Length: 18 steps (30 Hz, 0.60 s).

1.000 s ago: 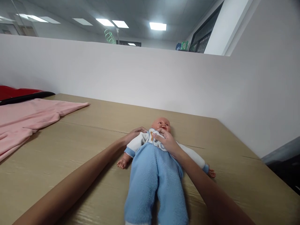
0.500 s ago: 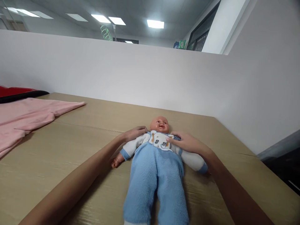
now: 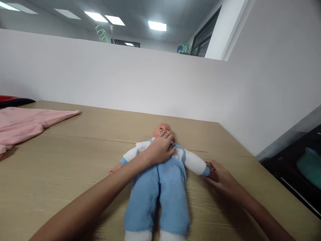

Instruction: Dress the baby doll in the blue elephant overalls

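Note:
A bald baby doll [image 3: 170, 180] lies on its back on the table, feet toward me, in fuzzy light-blue overalls and a white top with blue cuffs. Across its upper chest rests my left hand [image 3: 160, 146], fingers bent at the collar just below the doll's face; it covers most of the bib. At the doll's outstretched arm on the right, my right hand [image 3: 219, 175] curls around the small hand and blue cuff [image 3: 206, 171], thumb below and fingers above. The doll's other arm [image 3: 130, 155] extends to the left, partly behind my left forearm.
Pink cloth [image 3: 30, 125] lies at the table's left, with a red, black-rimmed item [image 3: 15, 101] behind it. A low white wall [image 3: 120, 77] borders the far edge of the wooden table [image 3: 82, 160]. Beyond the right edge are dark shelving and a teal object [image 3: 309, 167].
My left hand has moved from the doll's shoulder onto its upper chest. My right hand has slid from the other shoulder out to the doll's cuff and hand. The view has shifted right.

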Tool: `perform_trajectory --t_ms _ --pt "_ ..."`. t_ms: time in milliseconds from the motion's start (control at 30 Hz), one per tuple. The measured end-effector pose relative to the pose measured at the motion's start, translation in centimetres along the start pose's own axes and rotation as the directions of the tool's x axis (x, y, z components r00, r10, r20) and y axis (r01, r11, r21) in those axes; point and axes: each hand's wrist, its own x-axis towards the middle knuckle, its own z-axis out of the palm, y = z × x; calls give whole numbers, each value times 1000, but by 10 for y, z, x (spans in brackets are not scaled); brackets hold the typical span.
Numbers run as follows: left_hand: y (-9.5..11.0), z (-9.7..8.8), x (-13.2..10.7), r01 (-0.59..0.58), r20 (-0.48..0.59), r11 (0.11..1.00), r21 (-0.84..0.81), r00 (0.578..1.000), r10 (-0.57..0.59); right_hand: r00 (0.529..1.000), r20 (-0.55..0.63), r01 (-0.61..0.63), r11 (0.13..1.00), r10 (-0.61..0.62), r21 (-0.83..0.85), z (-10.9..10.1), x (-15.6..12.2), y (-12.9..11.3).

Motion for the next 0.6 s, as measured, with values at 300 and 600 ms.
perform_trajectory --t_ms 300,600 --pt "6 21 11 -56 2 980 -193 998 58 949 -257 -22 849 184 527 15 30 -13" --pt "10 10 -9 -323 -189 920 -224 940 284 964 -265 196 754 -29 627 68 97 -53"
